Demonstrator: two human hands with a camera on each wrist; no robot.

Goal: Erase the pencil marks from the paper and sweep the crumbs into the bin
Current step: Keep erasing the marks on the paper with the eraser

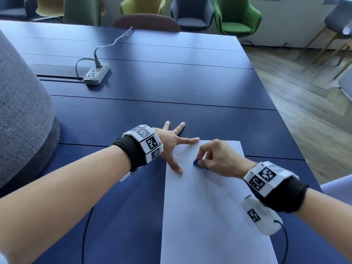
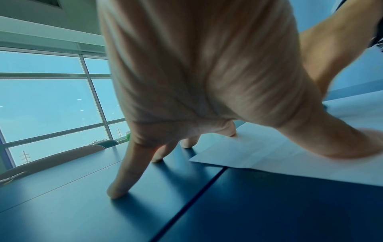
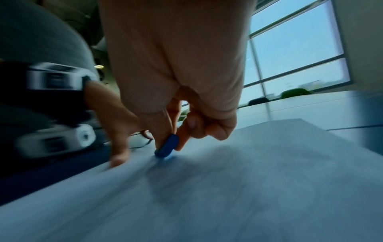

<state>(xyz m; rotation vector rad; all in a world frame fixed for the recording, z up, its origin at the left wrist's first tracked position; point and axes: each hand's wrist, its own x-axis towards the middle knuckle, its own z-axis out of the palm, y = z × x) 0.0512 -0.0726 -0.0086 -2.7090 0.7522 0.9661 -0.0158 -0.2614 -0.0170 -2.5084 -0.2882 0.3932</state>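
1. Near the surface's right edge, on the half closest to you, the sheet of paper lies flat, its long side running away from you and its near end leaving the bottom of the head view.
2. Your left hand is braced at the paper's far left corner with its fingers spread and straight. The thumb and index finger press the sheet at its left edge and far corner; the other fingertips stand on the bare surface just beyond it.
3. Your right hand hovers over the far part of the paper, its thumb and first fingers pinching a small blue eraser. The remaining fingers are curled in toward the palm.
4. The eraser is tilted, and its lower end touches the paper just beside your left thumb.
5. The right wrist view is smeared with blur, so you cannot tell from it whether any pencil marks or crumbs lie on the sheet; the head view shows none plainly.
6. Toward the surface's far left, well apart from the paper, a grey power strip rests with its cable trailing to the far edge.
7. Along the left edge stands a large grey fabric-covered shape.
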